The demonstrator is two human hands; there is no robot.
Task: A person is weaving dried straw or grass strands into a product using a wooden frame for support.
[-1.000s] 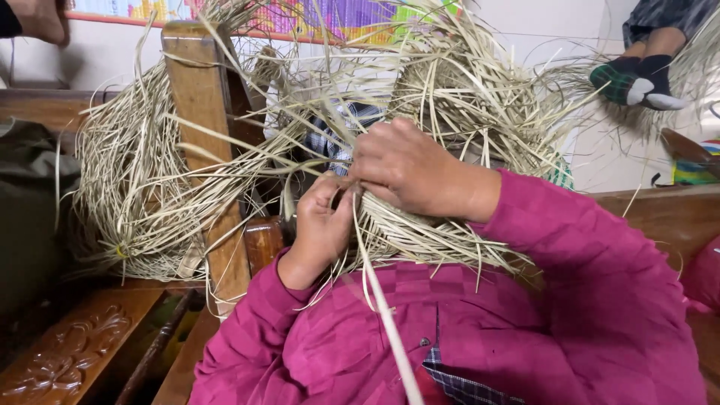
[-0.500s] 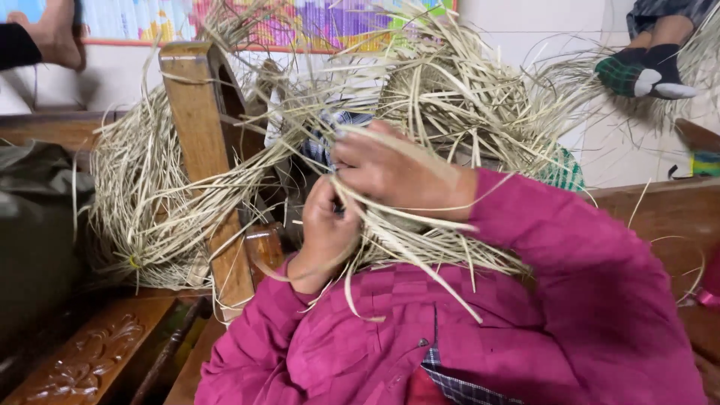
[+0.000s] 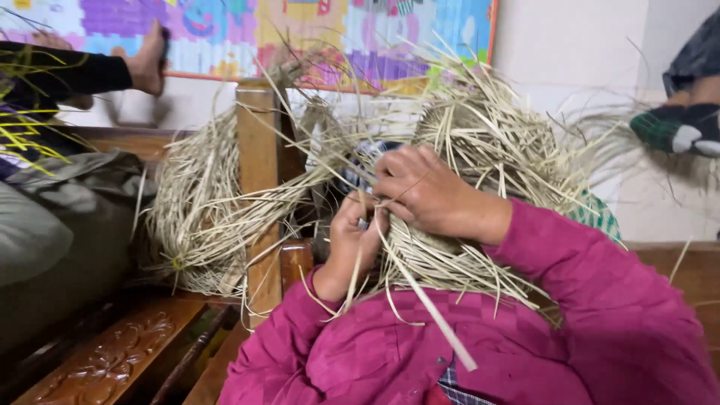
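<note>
While both my hands work against one wooden post point(image 3: 257, 172), my left hand point(image 3: 352, 238) and right hand point(image 3: 420, 191) pinch strands of one straw weaving point(image 3: 480, 142) just right of it.

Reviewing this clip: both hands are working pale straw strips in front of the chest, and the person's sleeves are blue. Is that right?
Not quite. The head view shows the sleeves are magenta pink, not blue. The rest holds: the left hand and the right hand are both working the pale straw strips in front of the chest.
</note>
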